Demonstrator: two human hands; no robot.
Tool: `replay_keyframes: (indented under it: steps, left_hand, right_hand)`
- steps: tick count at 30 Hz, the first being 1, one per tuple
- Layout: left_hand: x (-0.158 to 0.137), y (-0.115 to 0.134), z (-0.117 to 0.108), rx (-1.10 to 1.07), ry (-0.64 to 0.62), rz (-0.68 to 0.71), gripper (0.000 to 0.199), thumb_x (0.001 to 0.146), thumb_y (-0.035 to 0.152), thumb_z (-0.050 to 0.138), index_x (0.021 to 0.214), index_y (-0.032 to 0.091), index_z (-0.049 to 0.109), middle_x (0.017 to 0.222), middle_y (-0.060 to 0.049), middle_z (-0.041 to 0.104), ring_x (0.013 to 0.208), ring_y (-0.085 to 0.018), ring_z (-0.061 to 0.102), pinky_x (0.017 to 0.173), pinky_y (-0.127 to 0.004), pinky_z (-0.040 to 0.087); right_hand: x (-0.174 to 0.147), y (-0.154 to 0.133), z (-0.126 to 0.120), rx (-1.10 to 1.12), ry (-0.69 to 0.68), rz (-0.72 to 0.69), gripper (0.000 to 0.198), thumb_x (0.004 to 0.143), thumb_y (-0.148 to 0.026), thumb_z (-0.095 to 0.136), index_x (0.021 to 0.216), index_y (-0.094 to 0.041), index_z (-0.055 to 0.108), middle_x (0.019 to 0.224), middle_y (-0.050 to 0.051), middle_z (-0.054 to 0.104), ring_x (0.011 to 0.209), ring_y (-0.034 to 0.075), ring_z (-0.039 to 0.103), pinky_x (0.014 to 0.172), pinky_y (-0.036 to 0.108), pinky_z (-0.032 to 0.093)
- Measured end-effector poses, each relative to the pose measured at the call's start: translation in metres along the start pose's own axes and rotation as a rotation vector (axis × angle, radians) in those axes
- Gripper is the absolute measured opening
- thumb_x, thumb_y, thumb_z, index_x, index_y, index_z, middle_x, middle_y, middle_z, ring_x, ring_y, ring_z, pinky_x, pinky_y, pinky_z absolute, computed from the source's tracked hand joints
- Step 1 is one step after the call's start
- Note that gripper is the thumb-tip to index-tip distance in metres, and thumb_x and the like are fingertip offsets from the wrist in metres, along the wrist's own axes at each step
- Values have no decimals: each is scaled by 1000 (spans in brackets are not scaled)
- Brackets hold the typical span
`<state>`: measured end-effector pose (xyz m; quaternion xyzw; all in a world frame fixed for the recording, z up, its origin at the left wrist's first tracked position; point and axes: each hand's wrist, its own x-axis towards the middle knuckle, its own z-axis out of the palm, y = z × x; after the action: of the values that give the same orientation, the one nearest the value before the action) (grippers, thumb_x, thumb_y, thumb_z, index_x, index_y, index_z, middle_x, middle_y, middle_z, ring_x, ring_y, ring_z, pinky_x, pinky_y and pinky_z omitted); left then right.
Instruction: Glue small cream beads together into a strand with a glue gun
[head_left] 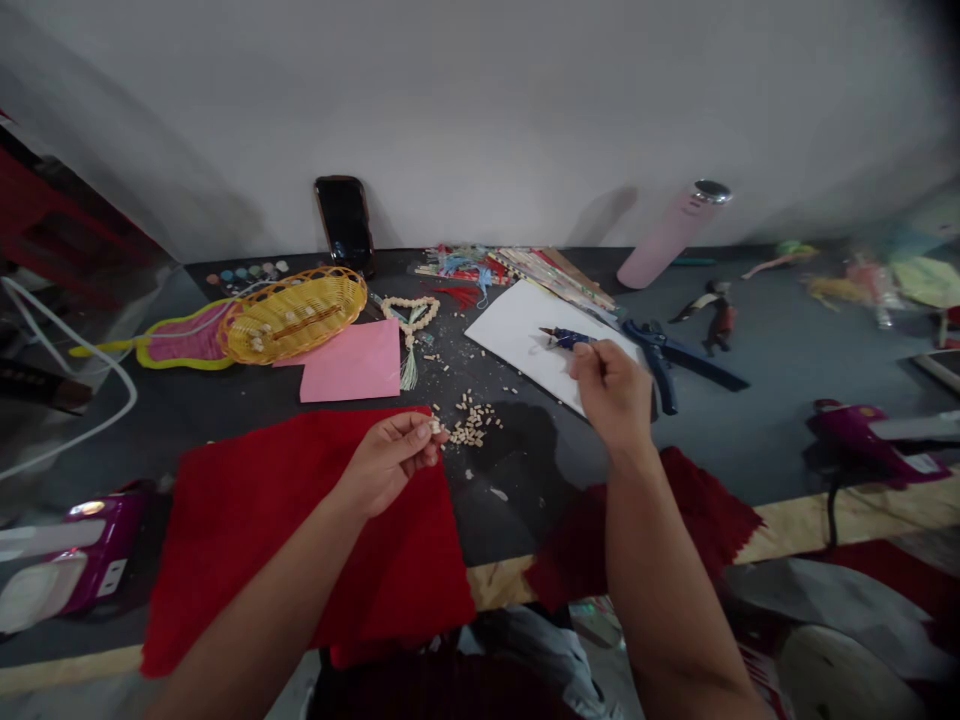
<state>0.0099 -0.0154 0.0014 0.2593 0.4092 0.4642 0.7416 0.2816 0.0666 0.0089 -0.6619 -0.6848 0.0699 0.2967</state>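
Note:
Low over the right edge of the red cloth (300, 510), my left hand (394, 455) pinches a small pale piece (435, 427) between thumb and fingertips. It looks like the small wooden bits (474, 420) heaped beside it on the dark table. My right hand (613, 388) is closed around a slim dark-blue tool (566, 338) with a pointed brownish tip facing left; its exact kind is unclear. That tool is above the white sheet (517, 335). Blue-handled pliers (660, 360) lie just beyond the right hand.
A yellow basket (300, 318) holding a few pale pieces, pink paper (352, 365) and a beaded heart with tassel (409, 318) lie left. Behind stand a phone (345, 222) and a pink bottle (671, 235). Purple glue guns (112, 550) flank the table, one at right (874, 440).

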Motion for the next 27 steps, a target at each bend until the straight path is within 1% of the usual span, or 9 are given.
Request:
replay_keyframes:
  steps: [2, 5, 10, 12, 17, 20, 23, 25, 27]
  left_hand:
    - [0, 1, 1, -2, 7, -3, 12, 73, 23, 67, 75, 12, 62, 76, -4, 65, 57, -5, 51, 57, -19, 44]
    - [-1, 1, 2, -3, 12, 0, 13, 72, 23, 68, 76, 12, 63, 75, -4, 65, 57, -5, 51, 58, -19, 44]
    - [0, 0, 1, -11, -1, 2, 12, 73, 23, 67, 77, 12, 62, 76, -3, 65, 58, -5, 51, 57, -18, 44]
    - [0, -1, 0, -11, -6, 3, 11, 75, 22, 66, 77, 12, 62, 77, -4, 65, 58, -5, 52, 58, -18, 45]
    - [1, -2, -2, -23, -16, 12, 12, 75, 22, 66, 78, 11, 61, 78, -4, 64, 58, -5, 52, 59, -18, 46]
    - [0, -1, -2, -49, -23, 24, 13, 74, 22, 67, 78, 11, 61, 77, -4, 64, 58, -5, 52, 58, -18, 46]
    - [0, 0, -3, -78, -27, 29, 12, 74, 22, 67, 79, 12, 61, 77, -4, 63, 58, -6, 52, 55, -18, 45]
    - [1, 1, -4, -96, -25, 41, 11, 75, 22, 66, 79, 12, 61, 77, -4, 63, 58, -6, 52, 55, -18, 44]
    - [1, 1, -5, -111, -26, 66, 11, 76, 22, 65, 79, 12, 62, 77, -4, 63, 59, -5, 52, 56, -18, 45]
  right_hand:
    - [4, 13, 1, -80, 65, 24, 26, 87, -34, 38, 102, -21, 55, 92, 8, 61, 82, 21, 55, 70, 32, 39]
    - [7, 31, 1, -222, 146, 74, 35, 80, -40, 48, 108, -18, 53, 109, 13, 56, 98, 27, 50, 80, 38, 37]
    - [10, 49, -2, -243, -93, 301, 55, 70, -53, 57, 106, -12, 53, 96, 15, 61, 87, 27, 55, 72, 37, 40]
    - [12, 50, -2, -244, -159, 369, 54, 69, -54, 56, 104, -12, 55, 93, 15, 63, 83, 27, 57, 68, 35, 41]
    - [17, 46, -1, -233, -150, 372, 39, 68, -45, 57, 93, -16, 63, 84, 10, 65, 78, 26, 58, 64, 34, 40]
    - [15, 35, -3, 9, -35, 361, 29, 68, -38, 56, 85, -16, 63, 69, 4, 63, 65, 20, 56, 58, 30, 39]
    - [11, 14, -6, 466, 36, 330, 28, 67, -32, 58, 90, -16, 59, 68, 0, 59, 56, 14, 54, 52, 25, 40]
    - [6, -2, -7, 744, 0, 282, 31, 65, -28, 63, 93, -17, 55, 73, 0, 59, 56, 11, 53, 51, 24, 42]
    - [1, -17, -7, 923, -147, 215, 30, 67, -27, 64, 94, -19, 54, 76, 1, 60, 54, 10, 52, 49, 23, 42]
